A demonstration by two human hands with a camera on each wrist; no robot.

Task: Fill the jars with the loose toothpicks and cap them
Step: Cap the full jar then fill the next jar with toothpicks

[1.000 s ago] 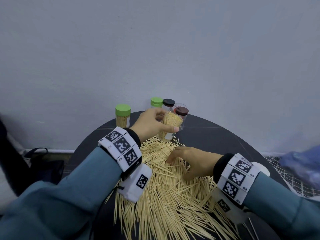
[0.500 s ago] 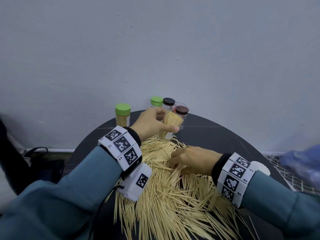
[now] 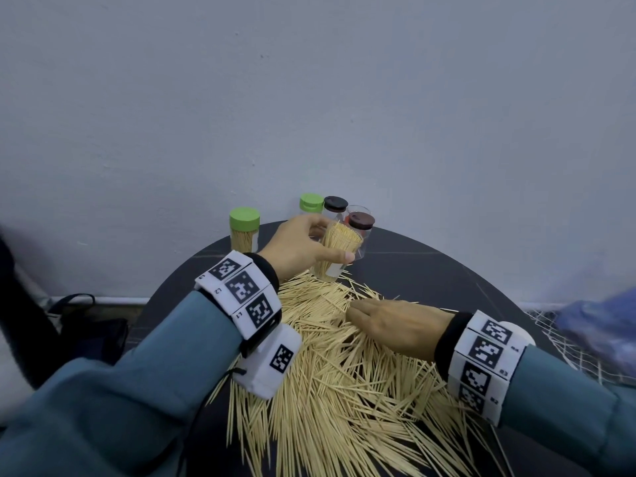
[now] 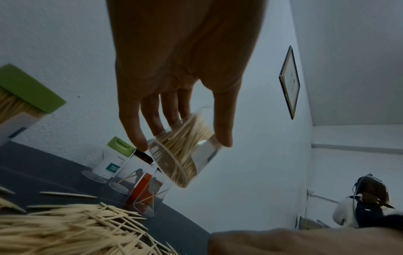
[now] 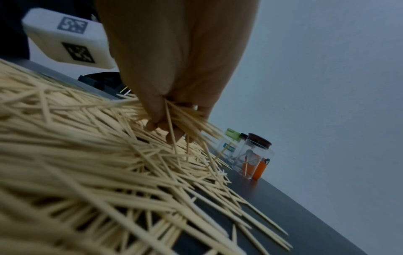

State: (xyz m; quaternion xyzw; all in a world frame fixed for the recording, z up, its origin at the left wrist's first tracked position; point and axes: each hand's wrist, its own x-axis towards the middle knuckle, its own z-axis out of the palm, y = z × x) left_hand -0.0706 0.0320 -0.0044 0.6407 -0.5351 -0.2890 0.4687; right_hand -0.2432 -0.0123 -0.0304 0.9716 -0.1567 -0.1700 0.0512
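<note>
Toothpicks (image 3: 344, 380) are spread in a large loose pile over the dark round table (image 3: 430, 270). Above the far edge of this pile an open clear jar (image 3: 339, 251), packed with toothpicks, is held tilted by the left hand (image 3: 303, 249), whose fingers and thumb are curled round its wall. On the pile the right hand (image 3: 395, 327) is laid palm down, and a bunch of toothpicks is gripped under its curled fingers (image 5: 161, 124). Behind the pile, near the wall, a full green-capped jar (image 3: 244, 228) is seen, and beside it a second green-capped jar (image 3: 310, 203), a black-capped jar (image 3: 335, 206) and a brown-capped jar (image 3: 361, 223), each nearly empty.
</note>
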